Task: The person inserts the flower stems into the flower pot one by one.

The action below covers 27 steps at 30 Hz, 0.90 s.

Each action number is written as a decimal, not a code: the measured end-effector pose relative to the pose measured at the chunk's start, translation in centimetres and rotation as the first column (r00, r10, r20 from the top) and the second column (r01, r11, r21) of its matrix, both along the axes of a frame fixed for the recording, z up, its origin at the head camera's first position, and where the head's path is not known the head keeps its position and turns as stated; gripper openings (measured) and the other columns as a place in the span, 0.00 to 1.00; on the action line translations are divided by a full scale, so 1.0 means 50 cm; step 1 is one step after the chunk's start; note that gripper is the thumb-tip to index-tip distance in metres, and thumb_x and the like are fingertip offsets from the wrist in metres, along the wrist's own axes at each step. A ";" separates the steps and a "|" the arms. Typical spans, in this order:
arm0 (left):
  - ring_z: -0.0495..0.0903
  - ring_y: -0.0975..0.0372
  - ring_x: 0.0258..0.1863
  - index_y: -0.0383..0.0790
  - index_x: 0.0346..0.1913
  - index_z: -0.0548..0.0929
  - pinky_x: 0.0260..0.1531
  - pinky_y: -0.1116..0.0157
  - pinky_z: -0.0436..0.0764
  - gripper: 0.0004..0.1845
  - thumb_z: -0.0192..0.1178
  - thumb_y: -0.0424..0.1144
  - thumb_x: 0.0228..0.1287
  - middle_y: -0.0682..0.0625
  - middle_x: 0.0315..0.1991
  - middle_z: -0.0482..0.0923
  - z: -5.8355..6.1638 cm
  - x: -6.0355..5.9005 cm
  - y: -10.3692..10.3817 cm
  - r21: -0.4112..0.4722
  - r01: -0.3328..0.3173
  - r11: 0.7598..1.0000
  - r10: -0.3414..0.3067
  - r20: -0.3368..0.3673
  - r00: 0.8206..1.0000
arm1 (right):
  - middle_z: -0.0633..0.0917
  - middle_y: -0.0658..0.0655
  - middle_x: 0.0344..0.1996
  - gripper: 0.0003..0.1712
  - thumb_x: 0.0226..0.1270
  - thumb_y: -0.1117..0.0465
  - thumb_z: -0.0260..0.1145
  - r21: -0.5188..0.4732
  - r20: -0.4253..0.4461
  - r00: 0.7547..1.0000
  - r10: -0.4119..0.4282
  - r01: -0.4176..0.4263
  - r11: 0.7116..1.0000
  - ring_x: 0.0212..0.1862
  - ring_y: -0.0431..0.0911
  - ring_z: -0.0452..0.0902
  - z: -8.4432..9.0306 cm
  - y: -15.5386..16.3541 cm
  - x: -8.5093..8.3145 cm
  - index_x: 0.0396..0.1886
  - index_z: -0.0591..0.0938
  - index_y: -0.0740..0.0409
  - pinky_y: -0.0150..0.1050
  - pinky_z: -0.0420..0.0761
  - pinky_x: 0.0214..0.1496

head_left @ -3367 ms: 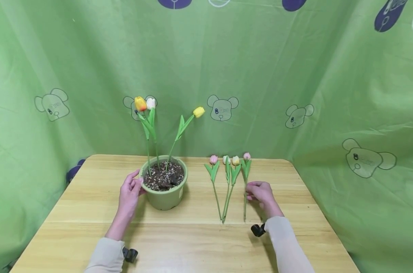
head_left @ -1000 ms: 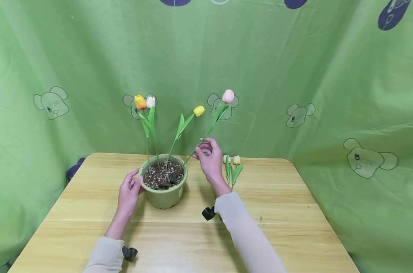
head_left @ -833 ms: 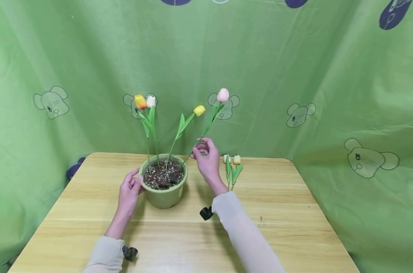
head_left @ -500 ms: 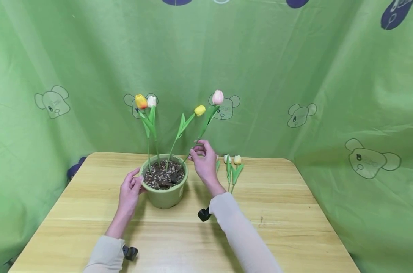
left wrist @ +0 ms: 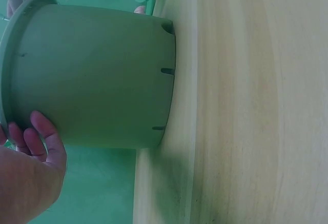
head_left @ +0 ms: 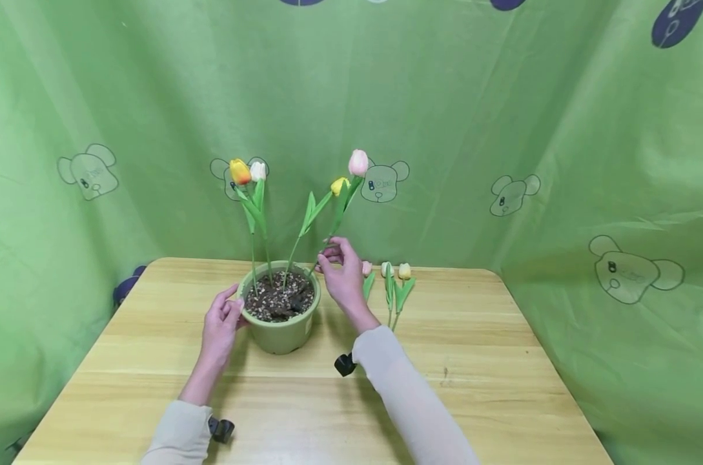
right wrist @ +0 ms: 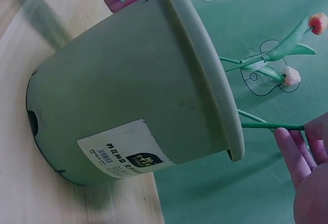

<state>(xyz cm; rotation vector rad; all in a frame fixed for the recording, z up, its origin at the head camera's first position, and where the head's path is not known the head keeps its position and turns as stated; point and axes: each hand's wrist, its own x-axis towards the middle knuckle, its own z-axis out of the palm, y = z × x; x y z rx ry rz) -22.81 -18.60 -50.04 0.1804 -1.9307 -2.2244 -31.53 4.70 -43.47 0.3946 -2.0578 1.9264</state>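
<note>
A green flowerpot (head_left: pixel 278 337) full of dark speckled soil (head_left: pixel 272 302) stands on the table. My left hand (head_left: pixel 220 323) grips its rim on the left side, thumb over the edge, fingers along the outer wall. With my right hand (head_left: pixel 342 274) I pinch the stem of a pink tulip (head_left: pixel 358 163), just above the right rim; the stem slants down inside the pot, as the right wrist view also shows in the stem (right wrist: pixel 271 125). An orange-yellow tulip (head_left: pixel 240 172), a white tulip (head_left: pixel 258 171) and a yellow tulip (head_left: pixel 339 186) stand in the soil.
Right of the pot, a pink tulip (head_left: pixel 366 268), a white tulip (head_left: pixel 387 270) and a pale yellow tulip (head_left: pixel 405 271) lie on the wooden table (head_left: pixel 490 361), partly behind my right arm. A green curtain (head_left: pixel 444 97) surrounds the table's back and sides.
My right hand has picked up the rightmost pink tulip from the table, brought it left to the pot, and moved it further left and more upright. The left hand stays on the rim.
</note>
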 end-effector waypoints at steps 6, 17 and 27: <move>0.83 0.67 0.36 0.38 0.76 0.66 0.46 0.70 0.89 0.25 0.51 0.34 0.81 0.54 0.37 0.80 -0.002 -0.001 -0.001 -0.005 -0.009 1.000 0.009 0.004 1.000 | 0.82 0.63 0.43 0.17 0.68 0.75 0.66 0.013 -0.015 1.000 0.007 -0.007 1.000 0.44 0.49 0.81 0.001 -0.006 0.000 0.55 0.78 0.63 0.40 0.93 0.46; 0.84 0.66 0.36 0.39 0.76 0.67 0.46 0.70 0.89 0.25 0.51 0.34 0.81 0.54 0.37 0.80 -0.004 -0.001 -0.001 0.006 -0.005 1.000 0.005 0.000 1.000 | 0.82 0.63 0.43 0.19 0.68 0.77 0.65 -0.061 0.042 0.998 0.042 -0.039 0.997 0.43 0.46 0.80 -0.005 -0.010 -0.003 0.56 0.78 0.64 0.49 0.92 0.49; 0.84 0.65 0.36 0.38 0.76 0.66 0.45 0.70 0.89 0.25 0.51 0.33 0.81 0.53 0.37 0.80 -0.004 -0.001 -0.002 -0.002 -0.007 1.000 0.007 -0.013 1.000 | 0.82 0.67 0.43 0.18 0.69 0.76 0.66 0.072 0.009 0.997 0.074 -0.075 0.995 0.44 0.54 0.81 -0.008 -0.025 0.002 0.56 0.79 0.64 0.55 0.92 0.48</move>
